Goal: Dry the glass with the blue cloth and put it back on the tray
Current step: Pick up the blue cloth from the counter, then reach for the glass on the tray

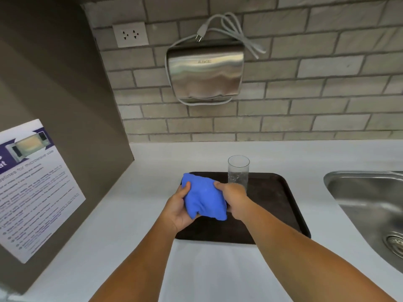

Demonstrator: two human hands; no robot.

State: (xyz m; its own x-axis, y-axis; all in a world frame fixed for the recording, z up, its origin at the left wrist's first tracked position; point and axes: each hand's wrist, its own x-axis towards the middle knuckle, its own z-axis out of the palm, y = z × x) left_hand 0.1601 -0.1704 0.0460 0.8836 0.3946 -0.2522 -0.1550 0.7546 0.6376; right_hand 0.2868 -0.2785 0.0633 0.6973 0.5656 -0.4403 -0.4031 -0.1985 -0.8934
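Note:
A clear glass (pixel 238 171) stands upright at the far edge of a dark brown tray (pixel 277 205) on the white counter. I hold a bunched blue cloth (pixel 204 197) above the tray's left part. My left hand (pixel 177 209) grips the cloth from the left and below. My right hand (pixel 234 200) grips its right side, just in front of the glass and not touching it as far as I can tell. The glass is free of both hands.
A steel sink (pixel 370 205) lies at the right. A brown cabinet side with a microwave notice (pixel 32 188) rises at the left. On the brick wall hang a metal hand dryer (pixel 206 73) and a socket (pixel 130 34).

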